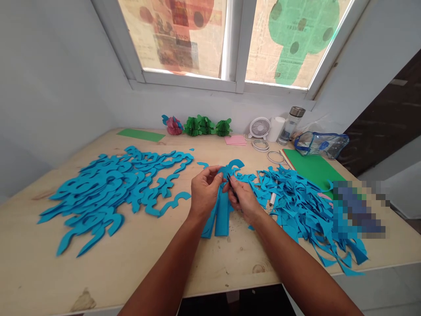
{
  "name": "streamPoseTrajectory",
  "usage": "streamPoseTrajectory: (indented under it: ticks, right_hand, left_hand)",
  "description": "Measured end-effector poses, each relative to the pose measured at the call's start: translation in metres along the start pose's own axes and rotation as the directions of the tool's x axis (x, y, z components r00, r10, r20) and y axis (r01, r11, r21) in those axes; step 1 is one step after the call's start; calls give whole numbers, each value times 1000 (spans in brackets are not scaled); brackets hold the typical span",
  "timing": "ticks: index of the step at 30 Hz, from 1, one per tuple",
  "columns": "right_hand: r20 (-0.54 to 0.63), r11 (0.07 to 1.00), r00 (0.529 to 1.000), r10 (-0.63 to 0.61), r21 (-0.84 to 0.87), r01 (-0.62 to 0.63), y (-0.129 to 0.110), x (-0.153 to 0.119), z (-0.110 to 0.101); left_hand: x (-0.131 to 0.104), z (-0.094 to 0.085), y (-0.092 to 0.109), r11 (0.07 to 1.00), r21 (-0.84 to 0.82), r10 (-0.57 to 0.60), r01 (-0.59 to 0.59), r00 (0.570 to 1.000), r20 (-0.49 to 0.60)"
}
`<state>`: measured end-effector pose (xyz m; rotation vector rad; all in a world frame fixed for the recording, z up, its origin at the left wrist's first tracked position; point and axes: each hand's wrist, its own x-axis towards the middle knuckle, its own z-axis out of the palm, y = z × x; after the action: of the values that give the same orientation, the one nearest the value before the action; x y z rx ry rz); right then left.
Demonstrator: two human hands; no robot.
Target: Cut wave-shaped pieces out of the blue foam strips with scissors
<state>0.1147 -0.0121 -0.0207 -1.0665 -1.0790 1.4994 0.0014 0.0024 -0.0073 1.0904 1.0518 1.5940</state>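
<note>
My left hand (204, 189) pinches a piece of blue paper (236, 164) with a curved outline, raised over the middle of the table. Close against it, my right hand (245, 197) is closed around dark scissors (230, 178), mostly hidden by the fingers; their tips meet the paper. Beneath both hands lie straight blue paper strips (222, 217). A large heap of wavy cut blue paper shapes (108, 180) spreads to the left. On the right is a tangled pile of blue paper scraps (296, 202), with a white pen (272, 199) at its near side.
Along the wall stand green paper ornaments (204, 125), a pink one (173, 125), a small white fan (259, 127), a glass bottle (291, 126) and a clear pouch (321, 144). Green sheets (312, 166) lie at right, another green sheet (141, 134) at back left. The table's front edge is near my forearms.
</note>
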Motion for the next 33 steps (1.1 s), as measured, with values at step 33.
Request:
streamPoseTrajectory:
  ticks: [33]
  right_hand:
    - [4,1000,1000,2,16,-2,0,0,0]
  left_hand:
    - [0,-1,1,998,61,-19,16,999,50]
